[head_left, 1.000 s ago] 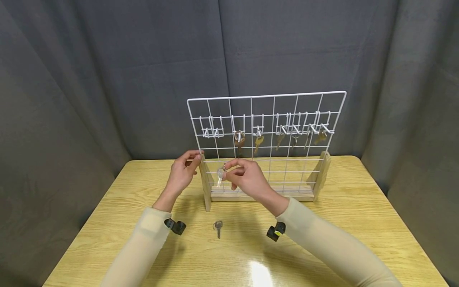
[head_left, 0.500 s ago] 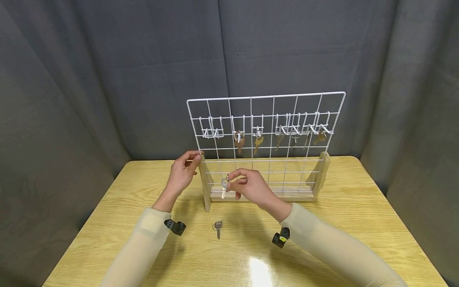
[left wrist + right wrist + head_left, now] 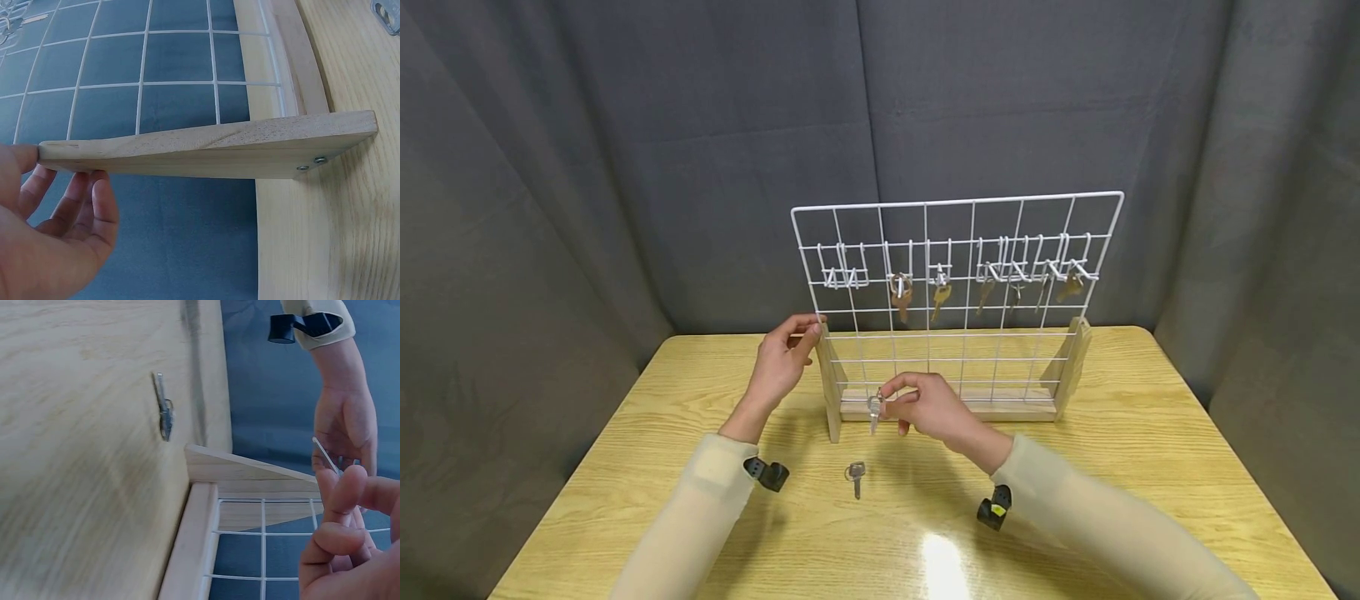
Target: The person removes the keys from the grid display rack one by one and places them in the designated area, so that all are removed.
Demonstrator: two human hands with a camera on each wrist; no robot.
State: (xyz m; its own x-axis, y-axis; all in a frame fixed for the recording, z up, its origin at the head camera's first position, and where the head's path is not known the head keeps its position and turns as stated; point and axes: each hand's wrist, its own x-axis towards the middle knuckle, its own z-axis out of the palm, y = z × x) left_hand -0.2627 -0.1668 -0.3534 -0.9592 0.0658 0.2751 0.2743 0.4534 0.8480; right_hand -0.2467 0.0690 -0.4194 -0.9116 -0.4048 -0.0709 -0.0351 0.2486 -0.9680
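Note:
My right hand (image 3: 934, 410) pinches a silver key (image 3: 874, 408) by its head, blade pointing down, in front of the lower part of a white wire rack (image 3: 957, 202). In the right wrist view only the thin edge of that key shows above the fingertips. At the rack's left end, my left hand (image 3: 781, 362) holds the top of the wooden side support (image 3: 206, 140), thumb on one side and fingers on the other. Another silver key (image 3: 857, 477) with a small ring lies on the table, in front of the rack and below the right hand.
Several keys, including a brass key (image 3: 942, 296) and a coppery key (image 3: 902, 302), hang from white hooks on the grid. Two hooks at the far left (image 3: 852, 279) bear no keys. A wooden base bar (image 3: 985, 408) joins the supports. Grey curtains (image 3: 737, 167) surround the table (image 3: 647, 483).
My right hand has moved down and slightly right with the key, away from the grid's middle toward the base bar. The left hand stays on the support.

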